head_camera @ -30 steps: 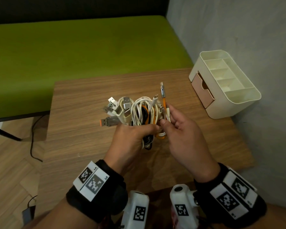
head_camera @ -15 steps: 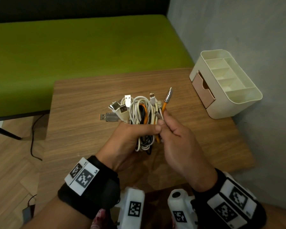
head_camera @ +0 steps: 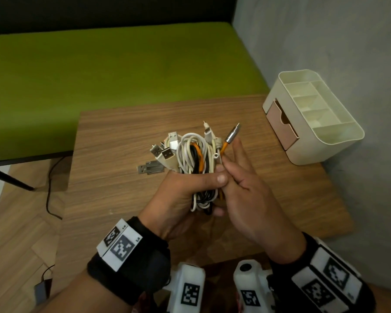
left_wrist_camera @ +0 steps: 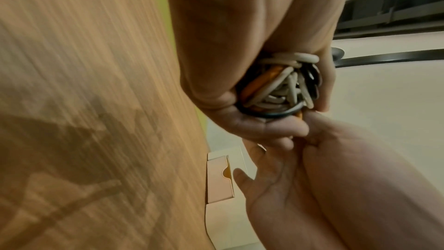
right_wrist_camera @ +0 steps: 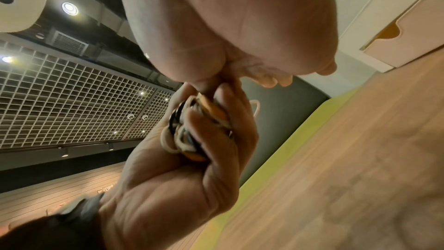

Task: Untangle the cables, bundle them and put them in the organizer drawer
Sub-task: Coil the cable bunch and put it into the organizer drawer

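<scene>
White, black and orange cables (head_camera: 193, 154) are bunched up above the bench (head_camera: 122, 136): left hand (head_camera: 181, 195) gripping them with curled fingers, right hand (head_camera: 251, 195) laid straight-fingered against the orange lead (head_camera: 224, 148). Bundling looks about done, but the organizer drawer (head_camera: 280, 129), well apart, hasn't got them yet.

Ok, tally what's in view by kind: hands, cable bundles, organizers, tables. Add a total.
hands: 2 (left hand, right hand)
cable bundle: 1
organizer: 1
table: 1
total: 5
</scene>
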A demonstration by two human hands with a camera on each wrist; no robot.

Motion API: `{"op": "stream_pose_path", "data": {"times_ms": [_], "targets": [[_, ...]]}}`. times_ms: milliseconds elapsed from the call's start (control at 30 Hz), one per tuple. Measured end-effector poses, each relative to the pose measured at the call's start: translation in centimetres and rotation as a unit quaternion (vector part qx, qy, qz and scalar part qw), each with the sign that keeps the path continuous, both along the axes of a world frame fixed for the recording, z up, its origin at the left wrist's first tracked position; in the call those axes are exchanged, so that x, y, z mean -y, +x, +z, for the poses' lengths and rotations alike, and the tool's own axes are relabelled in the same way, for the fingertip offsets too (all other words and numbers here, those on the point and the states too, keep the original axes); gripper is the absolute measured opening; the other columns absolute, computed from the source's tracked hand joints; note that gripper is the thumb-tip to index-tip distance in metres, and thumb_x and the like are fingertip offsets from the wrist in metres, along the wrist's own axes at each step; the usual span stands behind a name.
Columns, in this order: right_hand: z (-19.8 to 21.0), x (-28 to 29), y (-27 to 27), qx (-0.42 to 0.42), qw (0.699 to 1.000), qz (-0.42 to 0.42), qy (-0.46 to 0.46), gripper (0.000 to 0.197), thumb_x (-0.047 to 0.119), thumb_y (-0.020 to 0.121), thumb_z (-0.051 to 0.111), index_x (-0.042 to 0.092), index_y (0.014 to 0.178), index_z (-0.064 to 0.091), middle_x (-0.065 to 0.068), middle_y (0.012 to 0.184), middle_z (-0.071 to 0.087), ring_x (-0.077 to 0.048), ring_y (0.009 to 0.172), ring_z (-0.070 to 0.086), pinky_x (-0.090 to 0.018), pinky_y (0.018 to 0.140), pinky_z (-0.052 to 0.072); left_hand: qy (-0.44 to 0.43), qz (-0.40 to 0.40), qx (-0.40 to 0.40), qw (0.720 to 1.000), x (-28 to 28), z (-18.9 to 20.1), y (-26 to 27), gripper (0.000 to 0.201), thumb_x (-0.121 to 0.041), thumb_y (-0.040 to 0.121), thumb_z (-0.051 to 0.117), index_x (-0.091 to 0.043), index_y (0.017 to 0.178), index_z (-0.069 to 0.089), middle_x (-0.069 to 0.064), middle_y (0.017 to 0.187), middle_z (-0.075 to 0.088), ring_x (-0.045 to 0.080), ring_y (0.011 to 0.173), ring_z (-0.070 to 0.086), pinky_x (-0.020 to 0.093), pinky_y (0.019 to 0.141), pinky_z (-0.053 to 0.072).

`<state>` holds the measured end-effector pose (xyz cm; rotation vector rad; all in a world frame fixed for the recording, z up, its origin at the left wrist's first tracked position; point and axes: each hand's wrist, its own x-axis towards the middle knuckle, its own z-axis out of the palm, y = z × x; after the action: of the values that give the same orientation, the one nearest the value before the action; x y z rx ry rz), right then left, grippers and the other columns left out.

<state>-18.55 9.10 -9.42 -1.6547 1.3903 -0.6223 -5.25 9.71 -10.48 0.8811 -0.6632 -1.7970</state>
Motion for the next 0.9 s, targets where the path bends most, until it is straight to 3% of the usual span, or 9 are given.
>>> {"op": "stream_pose_path", "data": {"times_ms": [67, 167, 267, 333, 400, 500, 600, 733, 900], "targets": [[0.7, 0.1, -0.4, -0.017, 1.0, 0.009, 0.007, 0.039, 0.037, 0.104, 0.038, 0.045, 0.142, 0.043, 0.032, 0.159, -0.01, 0.005, 0.148, -0.005, -0.042, 0.124, 0.01, 0.009, -0.002, 0.004, 1.0, 0.0, -0.1, 0.1, 0.038, -0.013, 0.061, 0.079, -0.006, 0.097, 0.071, 0.016, 0.08, 0.066, 0.021, 0.06, 0.065, 0.024, 0.04, 0.048], [1.9, 0.9, -1.4, 0.002, 0.999, 0.023, 0.033, 0.035, 0.041, 0.1, 0.044, 0.044, 0.133, 0.056, 0.038, 0.157, -0.002, 0.01, 0.144, 0.008, -0.029, 0.118, 0.022, 0.009, -0.017, 0.004, 1.0, 0.2, -0.1, 0.3, 0.031, -0.012, 0.061, 0.075, -0.004, 0.091, 0.07, 0.017, 0.072, 0.062, 0.021, 0.054, 0.061, 0.02, 0.035, 0.041], [2.5, 1.8, -2.3, 0.019, 0.997, 0.059, 0.041, 0.025, 0.037, 0.099, 0.047, 0.043, 0.109, 0.068, 0.031, 0.159, 0.011, 0.013, 0.141, 0.018, -0.013, 0.107, 0.024, 0.019, -0.02, 0.024, 0.999, 0.5, -0.4, 0.3, 0.029, -0.012, 0.058, 0.074, -0.005, 0.085, 0.067, 0.014, 0.067, 0.057, 0.019, 0.049, 0.055, 0.018, 0.033, 0.034], [2.7, 1.8, -2.4, 0.034, 0.997, 0.058, 0.041, 0.022, 0.046, 0.098, 0.049, 0.044, 0.102, 0.071, 0.029, 0.158, 0.02, 0.009, 0.142, 0.024, -0.021, 0.112, 0.026, 0.028, -0.018, 0.036, 0.999, 0.7, -0.4, 0.1, 0.032, -0.007, 0.059, 0.072, -0.002, 0.09, 0.065, 0.014, 0.066, 0.056, 0.019, 0.046, 0.053, 0.017, 0.032, 0.032], [2.4, 1.1, -1.9, 0.068, 0.995, 0.065, 0.029, 0.035, 0.062, 0.089, 0.054, 0.041, 0.112, 0.069, 0.022, 0.15, 0.042, 0.002, 0.135, 0.043, -0.034, 0.109, 0.041, 0.024, -0.008, 0.056, 0.998, 0.7, -0.4, -0.1, 0.033, -0.005, 0.067, 0.067, 0.001, 0.098, 0.064, 0.018, 0.07, 0.057, 0.021, 0.048, 0.052, 0.017, 0.033, 0.032], [2.5, 0.0, -0.9, 0.113, 0.992, 0.028, 0.039, 0.039, 0.063, 0.068, 0.069, 0.044, 0.102, 0.067, 0.016, 0.115, 0.067, 0.002, 0.098, 0.067, -0.022, 0.076, 0.058, -0.022, -0.01, 0.137, 0.99, 0.7, -0.4, -0.3, 0.017, -0.003, 0.082, 0.06, -0.005, 0.097, 0.068, 0.015, 0.071, 0.063, 0.023, 0.049, 0.053, 0.021, 0.038, 0.036], [1.9, -0.1, -0.5, 0.134, 0.989, -0.012, 0.067, 0.029, 0.051, 0.066, 0.081, 0.044, 0.091, 0.069, 0.017, 0.094, 0.074, 0.0, 0.082, 0.071, -0.02, 0.066, 0.058, -0.07, -0.035, 0.246, 0.966, 0.3, -0.1, -0.5, 0.018, -0.002, 0.089, 0.056, -0.014, 0.091, 0.069, 0.011, 0.065, 0.063, 0.023, 0.048, 0.054, 0.026, 0.043, 0.039], [1.5, 0.2, -0.4, 0.142, 0.984, -0.074, 0.077, 0.042, 0.052, 0.065, 0.082, 0.026, 0.096, 0.073, 0.013, 0.086, 0.076, 0.0, 0.078, 0.072, -0.02, 0.067, 0.057, -0.127, -0.075, 0.357, 0.922, 0.1, 0.4, -0.6, 0.006, -0.011, 0.065, 0.065, -0.006, 0.066, 0.062, 0.008, 0.056, 0.061, 0.016, 0.045, 0.053, 0.028, 0.042, 0.04], [1.8, 0.2, 0.1, 0.171, 0.982, -0.069, 0.05, 0.019, 0.037, 0.078, 0.078, 0.027, 0.095, 0.076, 0.015, 0.086, 0.076, 0.004, 0.08, 0.07, -0.009, 0.063, 0.05, -0.186, -0.061, 0.364, 0.911, -0.2, 0.7, -0.8, 0.026, 0.003, 0.07, 0.067, -0.022, 0.069, 0.06, -0.008, 0.058, 0.061, 0.003, 0.05, 0.054, 0.021, 0.046, 0.039]]}}
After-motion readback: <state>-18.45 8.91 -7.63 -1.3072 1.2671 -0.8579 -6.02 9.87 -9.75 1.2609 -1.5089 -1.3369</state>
